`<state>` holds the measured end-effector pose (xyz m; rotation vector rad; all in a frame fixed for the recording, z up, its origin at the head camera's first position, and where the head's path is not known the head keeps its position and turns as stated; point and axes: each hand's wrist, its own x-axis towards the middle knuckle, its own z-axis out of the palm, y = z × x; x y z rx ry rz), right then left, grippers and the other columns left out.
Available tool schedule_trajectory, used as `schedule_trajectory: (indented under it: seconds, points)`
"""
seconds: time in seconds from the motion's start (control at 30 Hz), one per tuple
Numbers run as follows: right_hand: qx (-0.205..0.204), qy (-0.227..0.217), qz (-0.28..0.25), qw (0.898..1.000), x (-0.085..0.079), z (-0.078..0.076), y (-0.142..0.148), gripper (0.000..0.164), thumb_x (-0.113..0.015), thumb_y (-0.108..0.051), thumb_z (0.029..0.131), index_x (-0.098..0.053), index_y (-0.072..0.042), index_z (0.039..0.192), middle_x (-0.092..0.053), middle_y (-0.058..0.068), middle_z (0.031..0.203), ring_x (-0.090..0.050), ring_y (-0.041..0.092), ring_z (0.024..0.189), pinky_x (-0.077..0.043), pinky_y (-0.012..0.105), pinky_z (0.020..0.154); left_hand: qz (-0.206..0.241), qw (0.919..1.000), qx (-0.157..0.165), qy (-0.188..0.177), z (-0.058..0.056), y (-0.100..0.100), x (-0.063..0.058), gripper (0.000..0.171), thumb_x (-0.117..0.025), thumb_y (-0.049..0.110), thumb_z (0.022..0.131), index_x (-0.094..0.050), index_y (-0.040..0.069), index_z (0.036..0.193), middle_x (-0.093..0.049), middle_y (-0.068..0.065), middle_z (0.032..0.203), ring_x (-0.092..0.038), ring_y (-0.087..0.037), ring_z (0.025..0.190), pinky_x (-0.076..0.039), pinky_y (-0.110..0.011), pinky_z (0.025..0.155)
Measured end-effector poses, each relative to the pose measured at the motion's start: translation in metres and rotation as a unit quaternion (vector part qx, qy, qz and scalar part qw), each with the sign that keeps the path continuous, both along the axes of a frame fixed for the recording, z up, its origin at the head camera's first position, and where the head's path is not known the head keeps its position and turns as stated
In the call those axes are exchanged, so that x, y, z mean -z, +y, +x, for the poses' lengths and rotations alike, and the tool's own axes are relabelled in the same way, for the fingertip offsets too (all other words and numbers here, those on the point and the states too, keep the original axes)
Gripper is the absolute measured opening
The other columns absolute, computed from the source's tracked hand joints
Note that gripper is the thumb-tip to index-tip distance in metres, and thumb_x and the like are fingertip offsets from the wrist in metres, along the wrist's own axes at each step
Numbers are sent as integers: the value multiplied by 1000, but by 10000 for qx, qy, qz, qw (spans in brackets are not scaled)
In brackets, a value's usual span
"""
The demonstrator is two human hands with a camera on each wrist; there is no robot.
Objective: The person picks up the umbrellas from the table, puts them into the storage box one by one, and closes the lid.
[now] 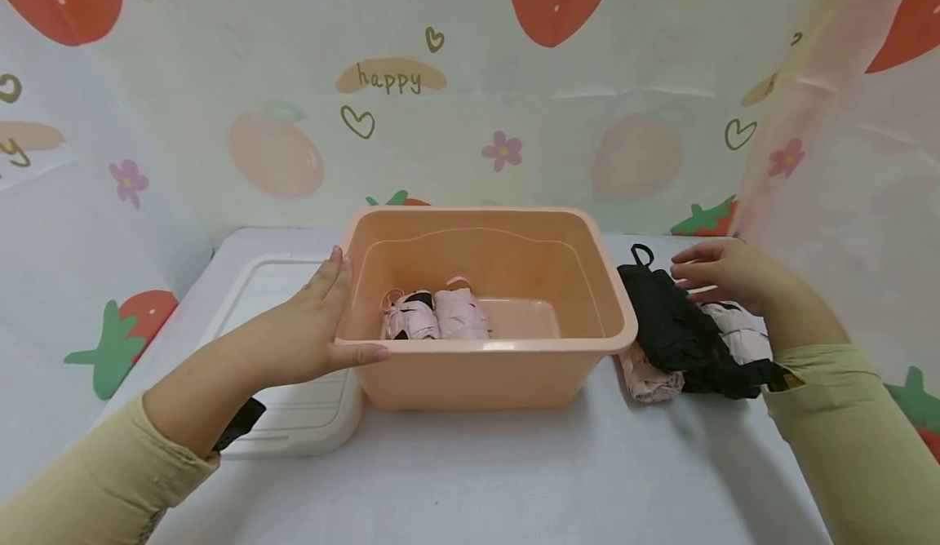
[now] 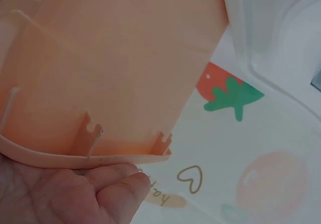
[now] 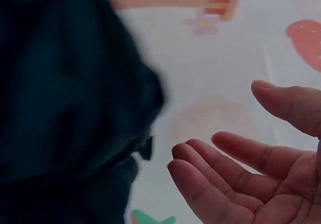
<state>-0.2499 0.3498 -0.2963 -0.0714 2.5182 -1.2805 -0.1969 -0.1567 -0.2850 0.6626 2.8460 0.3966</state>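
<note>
My left hand (image 1: 312,321) lies against the left end of a peach plastic bin (image 1: 470,378), fingers straight along its side and thumb over the front rim. From below, the left wrist view has the palm (image 2: 65,194) at the bin's rim. Inside the bin, at its left, are two rolled pale pink cloth bundles (image 1: 461,314), one with black patches (image 1: 413,316). Over a black garment (image 1: 671,325) with a strap loop, my right hand (image 1: 734,272) hovers with fingers apart and nothing in them. The right wrist view has that garment (image 3: 65,103) large and blurred beside the fingers.
A white lid (image 1: 294,423) lies flat left of the bin, partly under my left forearm. Below the black garment sits a rolled pink cloth (image 1: 649,378), and a pink-and-black bundle (image 1: 738,333) is at its right. A printed curtain (image 1: 455,121) hangs behind the table.
</note>
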Motion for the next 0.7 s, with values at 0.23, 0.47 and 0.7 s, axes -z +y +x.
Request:
schedule_trajectory:
  seconds: [0.23,0.47,0.7]
  points:
    - [72,-55,148,9998,23,3,1,58,-54,-26,93,-34,13,131,-42,30,128,-55,21,100,-50,36,85,11,10000,-13,-9,1,1,-2,123,-42,81,70,15,-1,142,18,-16,149,8,-30,138,-13,-51,108]
    - [190,-79,585,9981,32,2,-7,69,-62,-34,87,-35,14,130,-38,32,131,-51,33,109,-48,39,88,34,10000,14,-11,1,0,-1,123,-42,81,70,15,-2,141,19,-16,149,10,-30,138,-12,-51,108]
    - [160,-11,1446,9894,33,-3,-17,78,-66,-43,81,-40,14,126,-39,32,129,-53,38,107,-50,41,84,71,10000,-1,0,0,0,0,123,-42,81,70,15,-1,142,20,-15,149,10,-29,138,-12,-51,108]
